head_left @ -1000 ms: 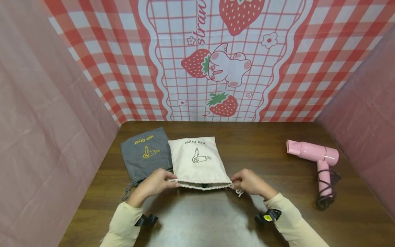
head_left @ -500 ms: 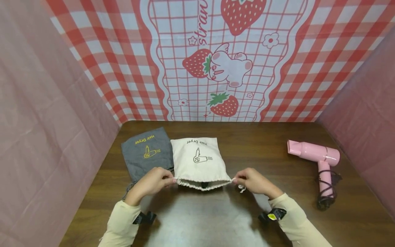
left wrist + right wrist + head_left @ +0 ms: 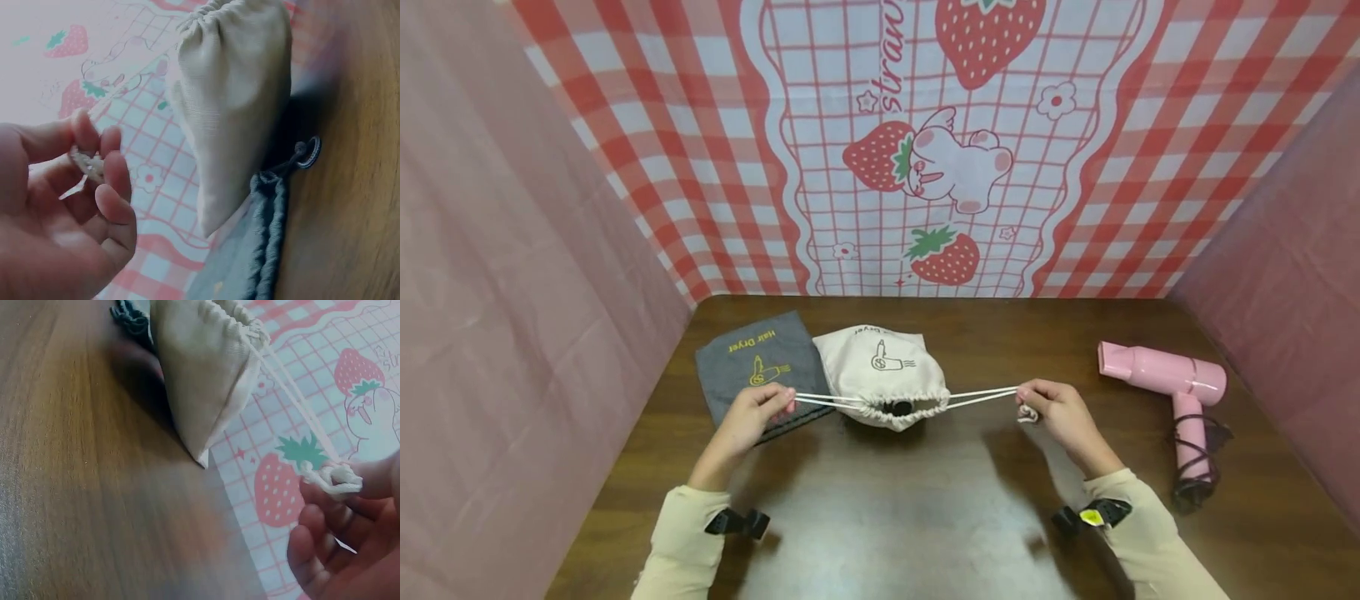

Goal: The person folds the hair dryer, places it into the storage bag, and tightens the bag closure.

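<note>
A person in pale yellow sleeves held out the thin white cords (image 3: 985, 392) of a cream cloth drawstring bag (image 3: 913, 379), printed with a dark hair-dryer outline, over a brown wood-grain table (image 3: 910, 517). The left hand (image 3: 747, 423) pinched the cords on one side of the bag, thumb and fingertips together on them; the right hand (image 3: 1066, 418) pinched them on the opposite side, a loose white knot (image 3: 334, 481) showing at its fingertips. Between the hands, the bag's gathered mouth faced the person, part open, with what seemed to be a dark round object (image 3: 900, 407) inside. A grey cloth bag (image 3: 722, 358) with yellow print lay just beside the cream bag, on the left hand's side. A glossy pink hair dryer (image 3: 1165, 369), black cord wound about its handle, lay well apart from the bag, beyond the right hand.
</note>
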### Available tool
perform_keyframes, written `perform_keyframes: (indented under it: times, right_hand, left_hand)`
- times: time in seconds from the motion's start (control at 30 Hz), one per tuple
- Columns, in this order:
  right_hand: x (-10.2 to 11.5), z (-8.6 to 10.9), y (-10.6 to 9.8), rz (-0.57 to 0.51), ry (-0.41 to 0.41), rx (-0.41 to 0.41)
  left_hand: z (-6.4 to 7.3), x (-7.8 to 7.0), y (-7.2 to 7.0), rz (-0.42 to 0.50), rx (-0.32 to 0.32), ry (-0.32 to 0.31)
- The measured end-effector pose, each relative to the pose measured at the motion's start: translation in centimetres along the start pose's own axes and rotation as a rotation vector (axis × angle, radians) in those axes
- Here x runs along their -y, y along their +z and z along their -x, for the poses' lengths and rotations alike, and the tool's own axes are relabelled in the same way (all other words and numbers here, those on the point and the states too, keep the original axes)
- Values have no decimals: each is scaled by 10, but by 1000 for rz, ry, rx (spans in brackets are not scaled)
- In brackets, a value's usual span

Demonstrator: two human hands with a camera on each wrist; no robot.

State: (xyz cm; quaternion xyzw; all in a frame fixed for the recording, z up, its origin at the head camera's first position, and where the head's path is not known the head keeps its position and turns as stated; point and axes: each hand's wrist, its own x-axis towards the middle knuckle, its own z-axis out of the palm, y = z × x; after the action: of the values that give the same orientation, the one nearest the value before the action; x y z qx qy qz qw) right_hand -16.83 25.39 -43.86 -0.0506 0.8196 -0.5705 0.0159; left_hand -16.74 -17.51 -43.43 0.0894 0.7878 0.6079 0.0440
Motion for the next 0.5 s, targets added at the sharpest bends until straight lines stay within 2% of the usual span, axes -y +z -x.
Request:
perform_keyframes:
  times: [0.07, 0.13, 0.27, 0.37, 0.5]
  right_hand:
    - [0, -2, 1, -88, -5, -31]
    - [1, -5, 4, -191, -24, -16]
    - [3, -12, 11, -454, -72, 91]
    - [3, -16, 14, -723, -140, 225]
    - [-1, -21, 18, -1202, -262, 517]
  left_hand:
    - [-1, 3, -1, 37, -34, 41]
    - [-3, 5, 0, 87, -49, 88]
    - [-7, 7, 3, 322, -70, 141]
    - [-10, 6, 6, 522, -33, 187]
    - [-15, 1, 13, 688, 93, 263]
